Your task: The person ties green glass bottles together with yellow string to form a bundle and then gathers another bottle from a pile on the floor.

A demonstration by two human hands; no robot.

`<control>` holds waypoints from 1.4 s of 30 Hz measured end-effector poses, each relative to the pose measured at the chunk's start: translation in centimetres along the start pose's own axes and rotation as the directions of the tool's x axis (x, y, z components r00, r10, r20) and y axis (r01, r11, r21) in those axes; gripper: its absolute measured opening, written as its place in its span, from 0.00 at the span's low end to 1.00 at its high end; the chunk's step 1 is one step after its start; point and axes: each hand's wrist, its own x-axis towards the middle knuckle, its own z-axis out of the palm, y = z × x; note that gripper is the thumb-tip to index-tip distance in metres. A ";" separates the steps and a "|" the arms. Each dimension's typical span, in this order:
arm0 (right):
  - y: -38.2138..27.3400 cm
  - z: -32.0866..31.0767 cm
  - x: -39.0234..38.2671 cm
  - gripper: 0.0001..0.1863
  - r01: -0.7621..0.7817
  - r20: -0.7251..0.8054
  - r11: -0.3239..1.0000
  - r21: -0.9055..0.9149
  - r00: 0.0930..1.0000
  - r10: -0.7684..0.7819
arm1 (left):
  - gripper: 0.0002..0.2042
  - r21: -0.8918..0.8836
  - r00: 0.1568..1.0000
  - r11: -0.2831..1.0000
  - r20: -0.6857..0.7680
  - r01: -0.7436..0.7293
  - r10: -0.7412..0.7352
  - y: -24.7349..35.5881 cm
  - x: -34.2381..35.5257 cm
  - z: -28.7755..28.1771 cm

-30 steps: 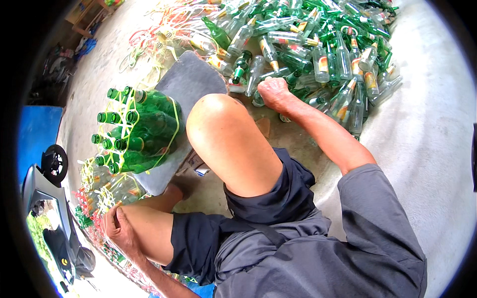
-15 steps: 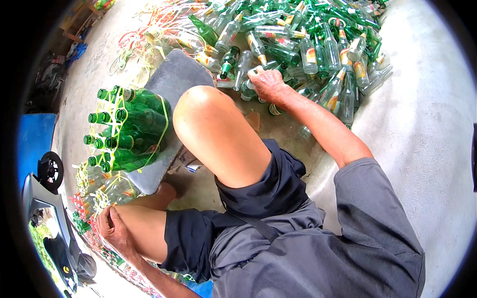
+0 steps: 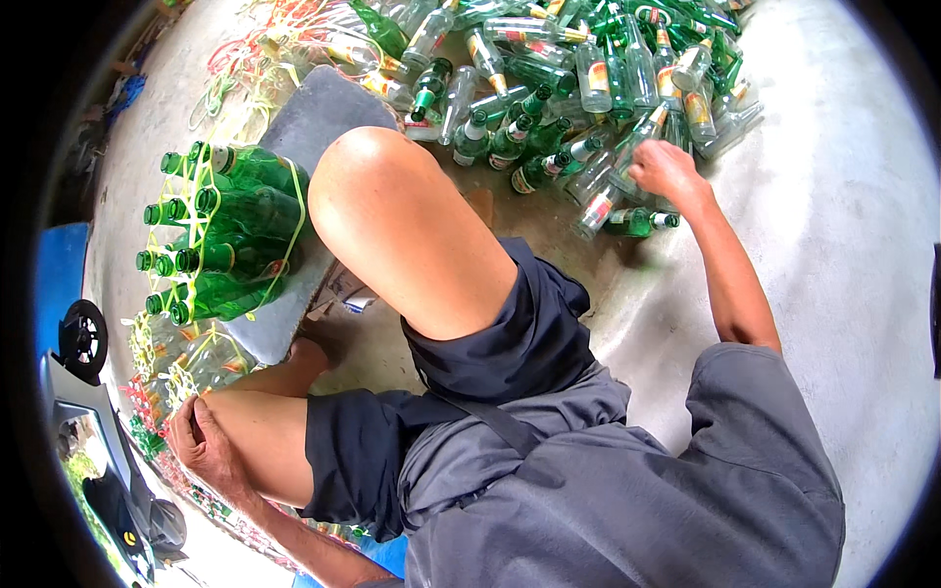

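Observation:
My right hand (image 3: 670, 176) is over the near right side of a heap of green and clear glass bottles, its fingers curled and slightly blurred. Just left of its fingertips lies a clear bottle (image 3: 596, 214) with a red label; what the fingers hold, if anything, is hidden. Below the hand, a green bottle (image 3: 632, 222) lies on its side. My left hand (image 3: 208, 451) rests over my left knee with nothing in it. Beyond that knee, a bundle of green bottles (image 3: 230, 235), tied with yellow-green strapping, sits on a dark grey board (image 3: 323, 113), necks pointing left.
Loose red, yellow and white strapping (image 3: 260, 83) lies left of the heap. More strapped clear bottles (image 3: 211, 358) stand below the board. A motorbike (image 3: 98, 461) and a blue panel (image 3: 61, 279) are at the far left. Pale concrete floor (image 3: 814, 245) spreads on the right.
My right hand has moved right and toward me across the heap, uncovering several upright green bottles. The whole view has shifted slightly. My left hand stays on the knee.

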 end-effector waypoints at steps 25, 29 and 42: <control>3.6 7.5 -6.0 0.17 -0.143 0.404 0.963 -0.230 0.886 0.228 | 0.08 0.063 0.999 0.997 0.018 -0.047 0.046 -0.7 0.2 -0.1; -0.2 4.8 -6.4 0.17 -0.041 0.460 0.983 -0.182 0.879 0.121 | 0.08 0.088 0.998 0.994 0.012 -0.056 0.055 0.2 0.2 -0.5; -10.1 5.1 -4.7 0.12 0.232 0.078 0.970 0.064 0.968 -0.237 | 0.08 0.038 0.998 0.998 0.023 -0.055 0.054 -1.1 0.3 -0.1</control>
